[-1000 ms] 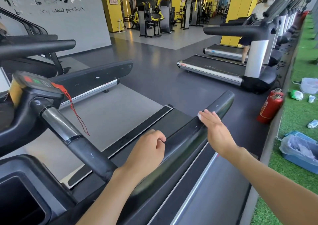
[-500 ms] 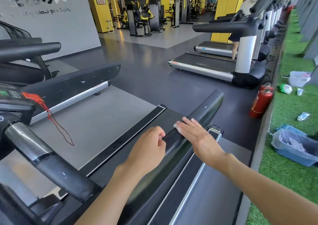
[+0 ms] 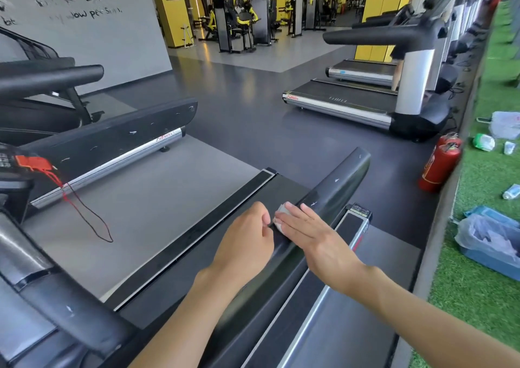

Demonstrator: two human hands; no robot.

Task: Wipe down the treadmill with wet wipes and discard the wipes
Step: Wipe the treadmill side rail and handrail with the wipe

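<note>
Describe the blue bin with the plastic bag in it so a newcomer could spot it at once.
Find the green turf strip right of the treadmill. On it, nearer the camera than the red fire extinguisher, sits the blue bin. Unlike the loose bottle and clear bag farther along, it is a rigid blue tub lined with crumpled plastic.

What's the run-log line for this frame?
phase: wiping handrail | right hand: flat, pressing wet wipe down | left hand: grips handrail beside it | discard: not yet
</note>
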